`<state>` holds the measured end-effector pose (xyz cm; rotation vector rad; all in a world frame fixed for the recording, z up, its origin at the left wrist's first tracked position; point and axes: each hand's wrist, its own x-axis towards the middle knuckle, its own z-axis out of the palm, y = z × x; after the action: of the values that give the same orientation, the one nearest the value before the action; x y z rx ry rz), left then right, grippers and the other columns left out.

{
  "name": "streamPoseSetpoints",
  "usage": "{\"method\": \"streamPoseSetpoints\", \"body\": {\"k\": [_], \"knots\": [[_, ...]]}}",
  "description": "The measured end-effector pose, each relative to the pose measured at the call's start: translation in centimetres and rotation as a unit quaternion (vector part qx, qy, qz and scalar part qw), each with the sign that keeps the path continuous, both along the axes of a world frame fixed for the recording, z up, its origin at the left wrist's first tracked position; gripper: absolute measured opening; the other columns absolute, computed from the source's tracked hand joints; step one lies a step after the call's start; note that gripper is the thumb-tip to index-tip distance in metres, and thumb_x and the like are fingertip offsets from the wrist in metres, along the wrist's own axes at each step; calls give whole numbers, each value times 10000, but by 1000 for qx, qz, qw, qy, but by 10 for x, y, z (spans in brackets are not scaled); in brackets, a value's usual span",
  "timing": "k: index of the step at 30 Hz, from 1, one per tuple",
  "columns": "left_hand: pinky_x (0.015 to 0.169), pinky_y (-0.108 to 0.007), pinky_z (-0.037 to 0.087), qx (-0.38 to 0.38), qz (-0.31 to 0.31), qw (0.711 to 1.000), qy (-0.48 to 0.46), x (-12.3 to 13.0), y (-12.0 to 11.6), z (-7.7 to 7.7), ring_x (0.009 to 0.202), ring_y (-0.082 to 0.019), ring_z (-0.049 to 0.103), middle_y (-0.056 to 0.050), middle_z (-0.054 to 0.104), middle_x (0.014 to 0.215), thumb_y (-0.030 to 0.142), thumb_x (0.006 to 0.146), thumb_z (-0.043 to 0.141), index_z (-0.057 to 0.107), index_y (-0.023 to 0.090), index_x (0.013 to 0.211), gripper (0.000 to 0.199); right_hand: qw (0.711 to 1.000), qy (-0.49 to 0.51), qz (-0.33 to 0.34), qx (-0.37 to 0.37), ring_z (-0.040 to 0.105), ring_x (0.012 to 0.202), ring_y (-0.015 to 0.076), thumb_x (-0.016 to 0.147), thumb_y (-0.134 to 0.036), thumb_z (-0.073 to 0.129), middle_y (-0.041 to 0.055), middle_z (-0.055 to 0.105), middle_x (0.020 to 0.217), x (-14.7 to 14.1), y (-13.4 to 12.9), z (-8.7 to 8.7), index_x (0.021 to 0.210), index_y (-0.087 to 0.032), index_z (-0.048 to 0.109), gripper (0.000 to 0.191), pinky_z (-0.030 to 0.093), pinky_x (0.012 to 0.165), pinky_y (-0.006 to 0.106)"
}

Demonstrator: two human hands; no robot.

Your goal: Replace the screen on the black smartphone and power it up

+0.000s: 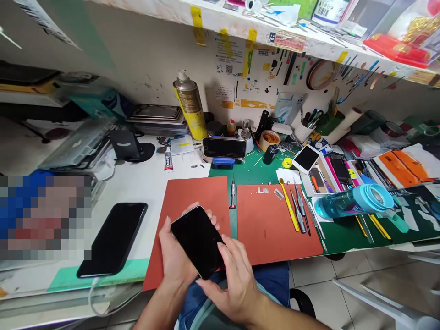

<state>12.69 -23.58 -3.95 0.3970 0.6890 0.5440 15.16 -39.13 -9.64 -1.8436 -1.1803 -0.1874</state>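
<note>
A smartphone (197,240) with a dark screen is held tilted above the front edge of a reddish-brown mat (195,192). My left hand (177,252) wraps round its left side and back, the thumb along one edge and fingertips showing past the far edge. At the lower right, my right hand (235,275) grips the same phone, fingers on its right edge and thumb at the bottom corner. Behind the phone lies a small screwdriver (233,192), between this mat and a second reddish-brown mat (261,243).
Left of my hands, a black phone (115,238) lies with a white cable (92,298) plugged in. Tweezers (298,211) and a yellow brush (288,204) rest on the right mat. A blue bottle (354,201) lies farther right. Behind stand a propped phone (224,147) and a spray can (190,105).
</note>
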Motion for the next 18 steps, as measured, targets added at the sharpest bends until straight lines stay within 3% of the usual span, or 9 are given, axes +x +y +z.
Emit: {"method": "streamPoseSetpoints", "body": {"k": [18], "knots": [[699,-368,603,5,-8,998,-57,-1,-7,-3,779,-239,693,-73,701,932,643,1015,537,702,250,1178,456,1000,7,10,11,653,1348,370,1009,-324,777,262,670,1425,0,-5,-1,1575,-85,502,672,670,1028,571]]}}
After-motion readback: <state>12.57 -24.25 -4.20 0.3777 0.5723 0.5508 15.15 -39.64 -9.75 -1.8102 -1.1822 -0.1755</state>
